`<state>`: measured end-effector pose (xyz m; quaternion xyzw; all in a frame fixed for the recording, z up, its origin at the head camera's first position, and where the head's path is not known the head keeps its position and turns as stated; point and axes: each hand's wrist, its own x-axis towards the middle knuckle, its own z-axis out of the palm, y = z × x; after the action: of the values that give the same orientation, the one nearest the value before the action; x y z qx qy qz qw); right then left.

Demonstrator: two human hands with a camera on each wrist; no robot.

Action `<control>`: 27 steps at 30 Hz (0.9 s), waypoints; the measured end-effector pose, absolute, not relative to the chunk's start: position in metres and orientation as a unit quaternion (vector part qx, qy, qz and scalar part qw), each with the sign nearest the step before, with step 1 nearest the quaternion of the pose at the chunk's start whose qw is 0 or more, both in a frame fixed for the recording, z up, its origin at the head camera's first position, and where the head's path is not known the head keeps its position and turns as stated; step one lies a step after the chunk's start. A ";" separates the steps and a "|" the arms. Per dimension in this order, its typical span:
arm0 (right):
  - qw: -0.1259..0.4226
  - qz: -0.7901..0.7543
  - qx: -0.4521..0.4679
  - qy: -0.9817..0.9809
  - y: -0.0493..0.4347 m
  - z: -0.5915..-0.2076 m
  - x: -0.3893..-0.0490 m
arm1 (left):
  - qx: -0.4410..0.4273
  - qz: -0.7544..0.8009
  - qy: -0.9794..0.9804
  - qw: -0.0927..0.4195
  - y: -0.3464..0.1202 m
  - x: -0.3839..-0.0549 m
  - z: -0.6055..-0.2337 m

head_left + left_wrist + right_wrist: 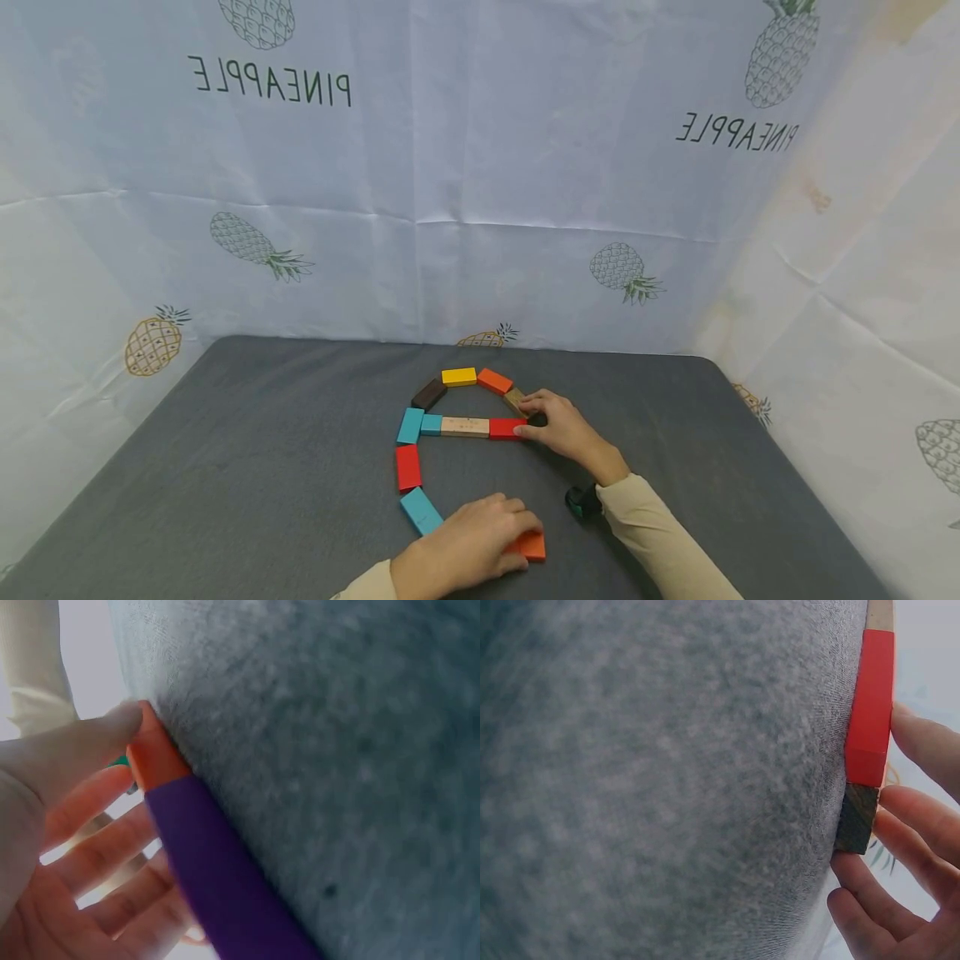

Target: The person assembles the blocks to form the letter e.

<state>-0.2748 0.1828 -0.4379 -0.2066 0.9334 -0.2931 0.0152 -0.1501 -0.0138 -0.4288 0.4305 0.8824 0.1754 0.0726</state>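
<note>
My left hand (pixel 480 537) pinches an orange block (pixel 532 546) at the near end of a curved line of flat blocks. In the left wrist view, its thumb is at the orange block's (pixel 159 750) end, and a purple block (pixel 217 862) lies end to end with it. Farther off, my right hand (pixel 562 429) reaches over the end of a straight row. Its thumb touches a red block (pixel 871 705), while its fingers bend round a dark block (pixel 857 817) butted against the red one. A brown wooden block (pixel 514 400) lies by its fingertips.
Yellow (pixel 459 377), orange (pixel 495 381) and dark brown (pixel 429 394) blocks arc behind the row. Light blue (pixel 409 426), red (pixel 408 468) and larger blue (pixel 422 510) blocks run down the left. A pineapple-print cloth (pixel 465 167) hangs behind the grey table (pixel 225 467).
</note>
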 end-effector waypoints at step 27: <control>0.016 -0.284 -0.199 0.938 0.182 -0.435 -0.274 | 0.333 0.202 0.918 0.074 -0.063 -0.169 -0.404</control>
<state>-0.2736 0.1821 -0.4351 -0.1989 0.9380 -0.2835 0.0157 -0.1695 -0.0634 -0.4036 0.3331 0.9180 0.2023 0.0738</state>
